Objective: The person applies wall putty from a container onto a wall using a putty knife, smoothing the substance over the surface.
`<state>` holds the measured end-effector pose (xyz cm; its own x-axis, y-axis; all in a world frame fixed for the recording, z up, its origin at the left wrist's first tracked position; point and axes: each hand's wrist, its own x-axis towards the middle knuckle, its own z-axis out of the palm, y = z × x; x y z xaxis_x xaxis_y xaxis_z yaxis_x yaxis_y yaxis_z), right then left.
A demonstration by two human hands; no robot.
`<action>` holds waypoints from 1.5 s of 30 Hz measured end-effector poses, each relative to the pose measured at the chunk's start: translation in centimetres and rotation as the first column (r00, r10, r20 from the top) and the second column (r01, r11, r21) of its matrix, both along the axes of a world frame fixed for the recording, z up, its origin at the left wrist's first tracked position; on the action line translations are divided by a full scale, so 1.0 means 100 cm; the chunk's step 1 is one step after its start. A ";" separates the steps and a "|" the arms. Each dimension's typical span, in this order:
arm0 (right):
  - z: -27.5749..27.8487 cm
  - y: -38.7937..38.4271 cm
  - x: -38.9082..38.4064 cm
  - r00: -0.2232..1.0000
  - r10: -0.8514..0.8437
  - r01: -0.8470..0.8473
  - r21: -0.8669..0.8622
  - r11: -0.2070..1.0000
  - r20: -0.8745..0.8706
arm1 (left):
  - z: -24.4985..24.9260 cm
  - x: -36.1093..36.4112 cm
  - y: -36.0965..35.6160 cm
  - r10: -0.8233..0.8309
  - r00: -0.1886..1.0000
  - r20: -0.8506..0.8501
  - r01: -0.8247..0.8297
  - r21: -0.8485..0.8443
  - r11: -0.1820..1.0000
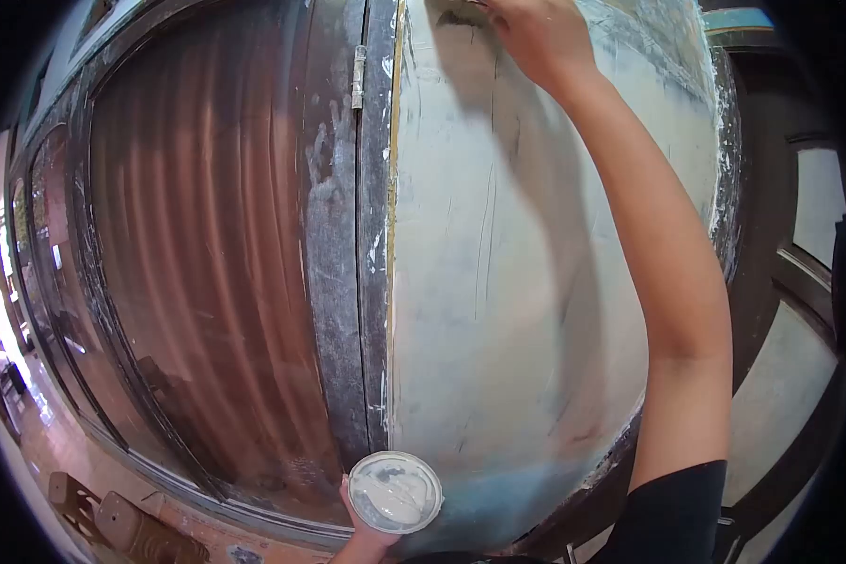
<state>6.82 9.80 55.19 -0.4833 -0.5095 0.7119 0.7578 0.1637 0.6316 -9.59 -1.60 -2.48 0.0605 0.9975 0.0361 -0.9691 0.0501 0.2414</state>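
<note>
Low in the view, my left hand [368, 538] is wrapped around the side of a small round tub [355, 503]. Thick white paste [395, 496] lies in the tub, smeared up its inner side. My right arm stretches up along the right, in a dark sleeve. At the top edge my right hand [543, 38] is closed close to the wall panel [470, 282], its fingertips cut off by the frame. What it grips is mostly out of sight. Pale, smeared coating with thin cracks covers the panel, and my arm's shadow falls across it.
Left of the panel stands a dark wooden frame [334, 263] with a metal hinge [358, 77] and white smears. Beside it is a glass pane with a reddish-brown curtain [207, 226] behind. Brown plastic furniture [141, 526] sits lower left. A dark door [780, 235] is at right.
</note>
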 end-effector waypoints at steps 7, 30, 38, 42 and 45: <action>-0.038 0.016 -0.028 0.979 -0.201 0.195 -0.299 0.934 0.008 | -0.015 0.013 0.004 -0.027 0.999 -0.033 0.027 -0.002 1.000; -0.258 0.004 -0.041 0.991 -0.066 0.117 -0.527 0.842 0.113 | -0.065 0.070 -0.143 -0.139 0.986 0.092 0.147 -0.091 0.985; -0.347 -0.004 -0.038 0.995 -0.053 0.091 -0.610 0.787 0.079 | -0.072 0.003 -0.168 -0.094 0.993 0.078 0.103 -0.124 0.987; -0.393 -0.003 -0.039 0.996 -0.078 0.094 -0.630 0.771 0.052 | -0.072 -0.016 -0.180 -0.070 0.990 0.123 0.084 -0.115 0.990; -0.425 -0.016 -0.036 0.989 -0.131 0.144 -0.674 0.725 0.071 | -0.080 -0.024 -0.181 -0.095 0.989 0.114 0.107 -0.102 0.989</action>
